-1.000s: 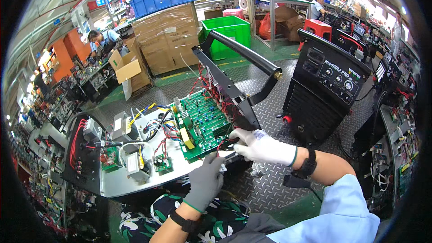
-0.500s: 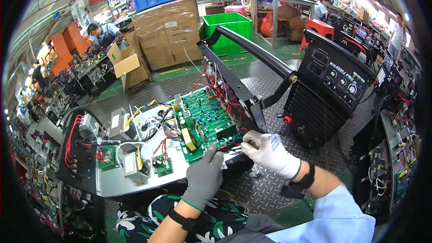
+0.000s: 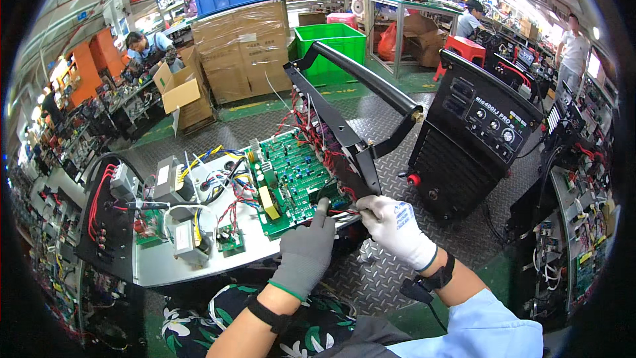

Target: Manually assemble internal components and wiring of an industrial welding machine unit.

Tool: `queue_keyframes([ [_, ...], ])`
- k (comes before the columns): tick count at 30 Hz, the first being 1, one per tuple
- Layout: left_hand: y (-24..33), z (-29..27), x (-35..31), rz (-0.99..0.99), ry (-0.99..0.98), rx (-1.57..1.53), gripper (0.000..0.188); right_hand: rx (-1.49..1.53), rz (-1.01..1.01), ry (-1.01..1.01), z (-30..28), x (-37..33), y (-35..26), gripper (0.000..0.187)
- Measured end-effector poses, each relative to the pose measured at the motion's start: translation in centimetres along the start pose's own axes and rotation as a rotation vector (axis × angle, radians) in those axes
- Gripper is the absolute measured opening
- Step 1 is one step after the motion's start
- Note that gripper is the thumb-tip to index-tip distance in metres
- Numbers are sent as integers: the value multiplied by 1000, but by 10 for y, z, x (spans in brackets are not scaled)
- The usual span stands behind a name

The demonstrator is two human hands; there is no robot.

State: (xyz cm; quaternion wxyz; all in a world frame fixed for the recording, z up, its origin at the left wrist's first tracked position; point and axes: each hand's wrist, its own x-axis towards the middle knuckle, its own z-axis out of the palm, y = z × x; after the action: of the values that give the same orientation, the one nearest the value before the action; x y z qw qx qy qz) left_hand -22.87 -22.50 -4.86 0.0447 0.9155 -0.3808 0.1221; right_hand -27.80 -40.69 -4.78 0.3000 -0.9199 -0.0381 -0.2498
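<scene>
A green circuit board lies on a white chassis plate in front of me, with a black frame and handle standing at its right edge. My left hand, in a grey glove, rests against the board's near right corner with one finger up on it. My right hand, in a white glove, pinches a bundle of red and white wires just beside that corner. Both hands almost touch each other.
Transformers and coloured wires sit on the plate's left part. A black machine cabinet stands to the right on chequered metal floor. Cardboard boxes, a green crate and other workers are farther back. Racks of parts line both sides.
The view has shifted slightly. My right hand has drawn closer to the board's corner and to my left hand, still on the wires; my left hand stays at the board's edge.
</scene>
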Motion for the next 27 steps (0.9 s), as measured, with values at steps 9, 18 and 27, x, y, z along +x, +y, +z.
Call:
queue_keyframes([
  [9, 9, 6, -11, 72, -58, -111, 19, -321, -124, -328, -11, 1, -1, 45],
  [18, -5, 21, -16, 1, 77, -553, 18, 616, 430, -42, 35, -29, 9, 38],
  [27, -8, 33, -10, 65, 189, -591, 24, 862, 602, 26, 46, -1, -8, 31],
])
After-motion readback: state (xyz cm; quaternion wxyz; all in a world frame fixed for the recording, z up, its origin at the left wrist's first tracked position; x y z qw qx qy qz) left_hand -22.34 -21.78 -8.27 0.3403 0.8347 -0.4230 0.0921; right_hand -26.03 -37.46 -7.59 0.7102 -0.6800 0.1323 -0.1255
